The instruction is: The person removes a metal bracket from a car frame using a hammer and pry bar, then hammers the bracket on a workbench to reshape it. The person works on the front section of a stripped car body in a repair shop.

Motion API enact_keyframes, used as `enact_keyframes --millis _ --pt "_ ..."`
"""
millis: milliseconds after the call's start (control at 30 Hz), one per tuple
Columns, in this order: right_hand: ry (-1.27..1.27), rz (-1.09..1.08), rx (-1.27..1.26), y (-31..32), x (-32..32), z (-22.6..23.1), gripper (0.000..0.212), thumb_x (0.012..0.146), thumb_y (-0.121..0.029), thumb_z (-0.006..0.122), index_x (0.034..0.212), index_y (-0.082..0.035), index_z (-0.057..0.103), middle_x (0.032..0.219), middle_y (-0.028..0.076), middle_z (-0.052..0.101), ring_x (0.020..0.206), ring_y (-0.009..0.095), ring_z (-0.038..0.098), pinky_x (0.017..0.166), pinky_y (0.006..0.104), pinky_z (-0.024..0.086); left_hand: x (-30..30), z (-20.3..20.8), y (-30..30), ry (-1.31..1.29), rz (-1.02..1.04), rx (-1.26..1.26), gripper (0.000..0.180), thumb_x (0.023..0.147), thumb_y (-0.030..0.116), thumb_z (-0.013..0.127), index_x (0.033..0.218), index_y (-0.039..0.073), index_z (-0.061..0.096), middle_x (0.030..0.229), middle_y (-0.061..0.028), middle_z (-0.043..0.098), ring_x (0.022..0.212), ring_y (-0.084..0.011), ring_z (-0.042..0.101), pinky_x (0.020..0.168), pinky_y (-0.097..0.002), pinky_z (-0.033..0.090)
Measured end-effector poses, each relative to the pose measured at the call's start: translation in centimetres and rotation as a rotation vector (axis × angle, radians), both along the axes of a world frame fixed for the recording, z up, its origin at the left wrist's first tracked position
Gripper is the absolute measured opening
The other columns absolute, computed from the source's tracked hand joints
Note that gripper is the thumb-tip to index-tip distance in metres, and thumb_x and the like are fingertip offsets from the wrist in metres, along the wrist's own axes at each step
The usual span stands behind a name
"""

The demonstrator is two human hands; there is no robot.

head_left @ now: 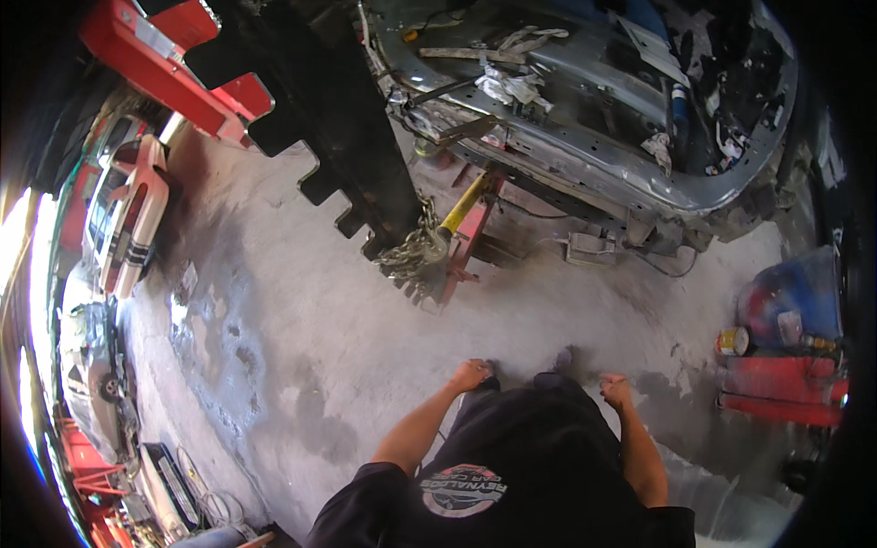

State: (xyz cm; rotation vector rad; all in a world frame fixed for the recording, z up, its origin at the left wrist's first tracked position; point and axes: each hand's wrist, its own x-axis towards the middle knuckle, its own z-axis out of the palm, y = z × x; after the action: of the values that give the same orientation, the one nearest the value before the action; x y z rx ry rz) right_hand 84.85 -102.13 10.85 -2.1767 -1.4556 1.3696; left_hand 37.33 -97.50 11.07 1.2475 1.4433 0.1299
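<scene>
My left hand (pixel 470 373) hangs low in front of my body, over the concrete floor, its fingers curled closed. A dark shape shows just beside its fingertips, and I cannot make out whether the hand holds anything. Out on the other side, my right hand (pixel 616 391) is lowered too, with its fingers bent in; anything inside them is too small to see. Both hands are apart from the machinery ahead. Closest in front stands a black toothed steel post (pixel 347 137), with a heavy chain (pixel 411 256) wrapped about its lower end and a yellow cylinder (pixel 464 203) beside it.
A stripped car body (pixel 585 137) with loose rags and parts stands ahead to the right. Red beams (pixel 164 73) are at the upper left. Car parts, including a bumper (pixel 128 219), line the left wall. At right are a can (pixel 732 342) and red equipment (pixel 781 388).
</scene>
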Motion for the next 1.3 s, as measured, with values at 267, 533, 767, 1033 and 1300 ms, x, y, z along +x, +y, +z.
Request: enact_keyframes --millis 267,533,767,1033,1300 --pt "-0.030 -0.017 0.133 -6.4 -4.1 -4.4 0.034 0.085 -0.016 0.055 0.109 -0.004 0.074 0.112 0.022 0.072 0.107 0.037 0.067 0.098 0.0448 0.051 -9.3 -3.8 0.0 0.043 -0.003 -0.084 0.030 0.090 0.026 0.064 0.106 0.001 0.072 0.102 -0.0201 0.074 0.094 -0.0338 0.072 0.084 -0.0435 0.057" --pt "-0.166 -0.021 0.138 -9.5 -11.3 -2.1 0.033 0.083 -0.016 0.057 0.109 -0.007 0.076 0.106 0.027 0.070 0.101 0.044 0.067 0.093 0.0479 0.053 -14.4 -3.9 0.6 0.006 -0.092 -0.023 0.035 0.091 0.027 0.064 0.107 -0.003 0.070 0.086 -0.0168 0.075 0.074 -0.0228 0.074 0.062 -0.0353 0.059" --pt "-0.170 -0.144 0.101 -11.2 -13.5 0.5 0.034 0.082 -0.014 0.056 0.108 -0.009 0.077 0.102 0.026 0.071 0.103 0.040 0.068 0.095 0.0442 0.053 -13.4 -1.8 2.3 0.056 -0.174 -0.068 0.036 0.090 0.026 0.064 0.109 -0.004 0.070 0.087 -0.0170 0.075 0.075 -0.0228 0.074 0.063 -0.0337 0.059" --pt "-0.132 -0.185 0.060 -12.0 -11.8 -0.2 0.036 0.081 -0.014 0.056 0.109 -0.009 0.077 0.105 0.024 0.072 0.102 0.040 0.068 0.095 0.0437 0.053 -11.2 -4.7 2.4 -0.024 -0.199 0.014 0.036 0.091 0.024 0.064 0.110 -0.006 0.069 0.087 -0.0178 0.074 0.074 -0.0237 0.074 0.063 -0.0351 0.058" --pt "-0.112 0.022 0.090 -9.9 -7.9 -0.7 0.037 0.081 -0.013 0.054 0.109 -0.009 0.077 0.106 0.022 0.073 0.102 0.039 0.068 0.095 0.0423 0.053 -8.0 -2.8 1.0 0.021 -0.185 0.006 0.036 0.093 0.025 0.064 0.111 -0.006 0.069 0.087 -0.0171 0.075 0.074 -0.0233 0.074 0.062 -0.0352 0.058"
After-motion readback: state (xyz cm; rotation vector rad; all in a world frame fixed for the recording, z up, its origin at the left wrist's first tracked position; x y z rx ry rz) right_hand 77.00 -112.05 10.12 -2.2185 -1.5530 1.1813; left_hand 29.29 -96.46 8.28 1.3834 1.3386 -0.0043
